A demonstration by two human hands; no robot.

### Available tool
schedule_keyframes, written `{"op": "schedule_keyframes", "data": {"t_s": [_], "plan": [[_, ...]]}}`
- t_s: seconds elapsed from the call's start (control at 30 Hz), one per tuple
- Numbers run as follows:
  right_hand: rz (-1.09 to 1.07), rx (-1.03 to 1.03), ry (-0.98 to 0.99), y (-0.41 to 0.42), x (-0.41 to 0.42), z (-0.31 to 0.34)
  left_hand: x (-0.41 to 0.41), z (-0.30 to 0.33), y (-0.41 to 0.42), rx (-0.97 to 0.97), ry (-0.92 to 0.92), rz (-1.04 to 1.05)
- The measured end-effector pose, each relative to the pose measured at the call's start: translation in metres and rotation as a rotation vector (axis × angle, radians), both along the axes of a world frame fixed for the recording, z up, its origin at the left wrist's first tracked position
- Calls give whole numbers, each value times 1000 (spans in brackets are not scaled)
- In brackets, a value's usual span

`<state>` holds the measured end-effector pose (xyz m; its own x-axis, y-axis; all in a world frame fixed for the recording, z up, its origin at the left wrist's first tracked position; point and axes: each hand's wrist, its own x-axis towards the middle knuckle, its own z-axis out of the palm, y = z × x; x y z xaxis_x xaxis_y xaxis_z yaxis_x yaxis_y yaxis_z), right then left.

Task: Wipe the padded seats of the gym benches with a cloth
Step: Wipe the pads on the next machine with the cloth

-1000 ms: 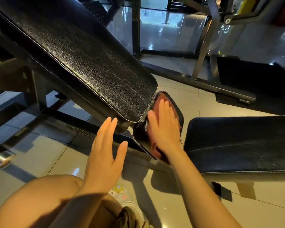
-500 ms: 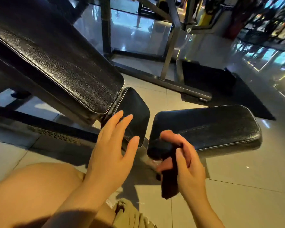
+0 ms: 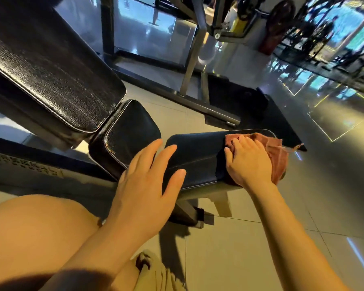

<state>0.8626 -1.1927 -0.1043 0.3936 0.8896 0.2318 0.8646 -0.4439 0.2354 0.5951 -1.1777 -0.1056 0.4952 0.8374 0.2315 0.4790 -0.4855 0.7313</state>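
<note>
There is a single view, from a wide-angle camera worn on the person's head. It looks forward and steeply down, tilted so that the tiled grey floor (image 3: 250,248) slants across the frame. It sits close: the person's two forearms rise from the lower edge, and the hands, the left hand (image 3: 144,185) and the right hand (image 3: 247,162), fill the centre. A flat black padded bench seat (image 3: 198,156) lies just beyond them at mid-frame. A long black textured inclined pad (image 3: 51,76) crowds the upper left. The upper right shows blurred gym machines and glass, bent by the lens. With only one camera, no part of the scene is shared between views.
</note>
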Motion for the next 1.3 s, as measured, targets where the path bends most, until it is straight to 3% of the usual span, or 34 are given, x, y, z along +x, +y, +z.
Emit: {"op": "schedule_keyframes", "data": {"t_s": [0.3, 0.47, 0.57, 0.67, 0.83, 0.93, 1.0, 1.07, 1.13, 1.2, 1.3], "plan": [[193, -213, 70, 33, -87, -59, -33, -6, 10, -91, 134, 109], [387, -364, 8, 42, -149, -92, -43, -8, 9, -71, 209, 160], [540, -335, 35, 36, -151, -96, -52, -10, 10, -75, 221, 191], [682, -197, 319, 15, -139, -90, -56, -9, 10, -96, 180, 210], [525, -117, 723, -24, -131, -53, -54, -8, 8, -78, 158, 177], [182, 254, 1159, -37, -108, -12, -51, -8, 6, -59, 129, 155], [-16, 584, 1332, -40, -83, 23, -48, -7, 5, -49, 114, 143], [19, 781, 1238, -44, -61, 61, -44, -6, 4, -54, 115, 128], [152, 765, 1029, -46, -48, 89, -41, -4, 3, -60, 117, 113], [206, 516, 830, -41, -38, 96, -38, -3, 3, -67, 118, 101], [173, -88, 526, -18, -28, 61, -33, -3, 4, -57, 105, 88]]}}
